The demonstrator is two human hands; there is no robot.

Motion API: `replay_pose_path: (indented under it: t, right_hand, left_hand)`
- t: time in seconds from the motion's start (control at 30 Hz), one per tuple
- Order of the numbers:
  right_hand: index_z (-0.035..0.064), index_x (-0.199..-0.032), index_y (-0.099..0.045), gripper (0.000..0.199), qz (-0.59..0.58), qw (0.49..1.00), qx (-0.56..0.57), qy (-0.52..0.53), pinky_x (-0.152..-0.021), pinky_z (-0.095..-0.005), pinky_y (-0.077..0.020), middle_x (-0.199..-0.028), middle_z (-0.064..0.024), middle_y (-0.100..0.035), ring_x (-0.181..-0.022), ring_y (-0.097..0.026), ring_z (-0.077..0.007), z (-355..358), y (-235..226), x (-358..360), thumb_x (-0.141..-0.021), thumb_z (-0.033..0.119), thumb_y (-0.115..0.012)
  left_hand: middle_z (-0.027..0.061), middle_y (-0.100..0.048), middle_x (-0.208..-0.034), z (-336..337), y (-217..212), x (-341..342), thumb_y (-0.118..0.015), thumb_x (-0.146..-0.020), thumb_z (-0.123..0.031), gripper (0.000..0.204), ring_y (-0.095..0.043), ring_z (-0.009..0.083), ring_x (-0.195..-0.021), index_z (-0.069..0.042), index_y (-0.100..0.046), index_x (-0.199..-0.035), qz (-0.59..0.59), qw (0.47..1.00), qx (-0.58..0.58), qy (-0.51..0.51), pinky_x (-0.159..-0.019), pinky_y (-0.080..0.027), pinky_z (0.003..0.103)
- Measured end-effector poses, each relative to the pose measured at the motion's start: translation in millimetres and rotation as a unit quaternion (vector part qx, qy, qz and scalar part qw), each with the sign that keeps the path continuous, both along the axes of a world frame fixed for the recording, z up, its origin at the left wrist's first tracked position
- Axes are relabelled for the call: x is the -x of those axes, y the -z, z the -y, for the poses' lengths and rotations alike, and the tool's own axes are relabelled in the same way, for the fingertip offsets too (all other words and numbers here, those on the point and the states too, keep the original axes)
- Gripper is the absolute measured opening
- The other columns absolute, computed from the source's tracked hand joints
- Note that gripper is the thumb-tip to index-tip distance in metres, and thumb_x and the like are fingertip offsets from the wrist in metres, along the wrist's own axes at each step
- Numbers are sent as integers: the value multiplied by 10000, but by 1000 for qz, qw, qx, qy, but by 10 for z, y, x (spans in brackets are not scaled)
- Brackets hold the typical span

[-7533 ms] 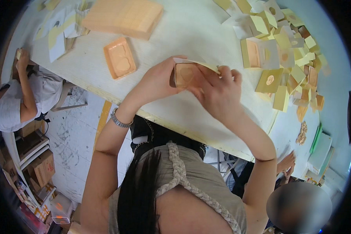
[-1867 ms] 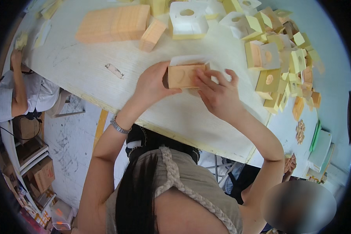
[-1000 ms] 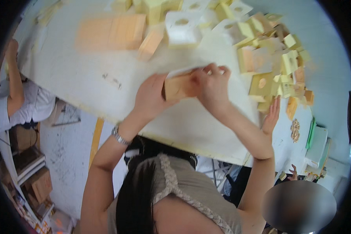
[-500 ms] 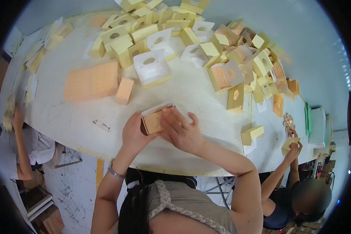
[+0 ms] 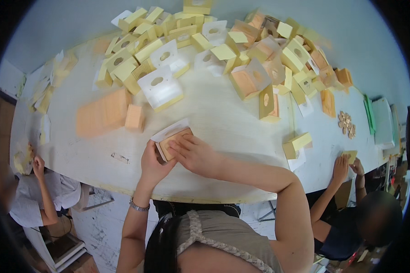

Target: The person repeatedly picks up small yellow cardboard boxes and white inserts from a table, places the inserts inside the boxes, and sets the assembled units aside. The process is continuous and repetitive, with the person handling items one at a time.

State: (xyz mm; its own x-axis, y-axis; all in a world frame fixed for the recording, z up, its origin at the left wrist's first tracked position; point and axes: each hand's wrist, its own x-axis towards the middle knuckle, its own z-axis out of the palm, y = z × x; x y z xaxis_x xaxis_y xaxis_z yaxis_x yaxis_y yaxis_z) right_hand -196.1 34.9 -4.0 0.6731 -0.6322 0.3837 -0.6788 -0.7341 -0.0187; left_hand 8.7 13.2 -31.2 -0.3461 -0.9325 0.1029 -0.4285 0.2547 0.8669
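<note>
Left hand (image 5: 152, 164) and right hand (image 5: 195, 154) jointly grip a small tan box with a white flap (image 5: 172, 139), fingers closed around it, just above the near edge of the white table (image 5: 223, 118). Beyond the grip: a tan flat stack (image 5: 103, 112), a small tan block (image 5: 135, 118), and heaped yellow-and-white folded boxes (image 5: 214, 41).

Small box (image 5: 172, 142) half covered by the right hand (image 5: 197, 154) and left hand (image 5: 154, 164), its near side out of sight. Far rows of the yellow box pile (image 5: 223, 41) smeared by blur, single pieces not separable. Stack of tan sheets (image 5: 104, 113) blurred too, edges soft. Co-worker's hand (image 5: 37, 164) at the tabletop (image 5: 223, 119) rim, its held thing too small to tell.
</note>
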Motion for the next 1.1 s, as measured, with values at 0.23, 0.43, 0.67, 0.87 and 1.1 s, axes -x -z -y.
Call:
replay_pose_path:
  t: [0.23, 0.43, 0.67, 0.87, 1.1]
  right_hand:
    - [65, -951, -664, 231, 135, 934, 194, 269, -692, -395, -491, -846, -67, -657, -727, -598, -267, 581, -649, 837, -727, 10, -667]
    - [59, -1086, -688, 377, 49, 844, 20, 533, -852, -440, -472, -999, -178, -704, -1069, -606, -334, 1711, -916, 1511, -831, 337, -685]
    - [86, -975, -749, 371, 216, 787, -190, 546, -839, -437, -522, -1030, -149, -723, -1022, -674, -311, 2448, -533, 1610, -794, 409, -719]
    - [130, -821, -723, 103, 102, 920, 268, 267, -866, -456, -410, -843, -29, -669, -999, -594, -213, 1599, -847, 777, -721, 148, -707]
    - [131, -863, -678, 214, 93, 985, 24, -144, -977, -488, -388, -1115, 12, -677, -1166, -556, -242, 341, -141, 448, -668, 126, -766]
  left_hand:
    - [177, -402, -1471, 7, 9, -9, -683, -770, 20, 915, -477, 277, -1296, -59, -173, -1526, -156, 987, 45, 3, -1101, -347, 413]
    - [167, -418, -1462, -4, 11, 36, -632, -795, 51, 827, -486, 271, -1287, -65, -235, -1511, -101, 995, 25, -6, -1112, -346, 408]
    - [148, -511, -1375, 8, 29, 75, -668, -845, 11, 684, -533, 251, -1240, -45, -345, -1445, -108, 994, 16, -28, -1084, -390, 399]
    - [151, -472, -1419, 24, 50, -129, -624, -916, -57, 611, -519, 262, -1258, -44, -332, -1452, -266, 962, -54, -36, -1081, -401, 389]
    - [150, -420, -1463, -3, -136, -345, -803, -770, -176, 909, -462, 282, -1311, -79, -264, -1495, -417, 898, -140, -4, -1067, -419, 393]
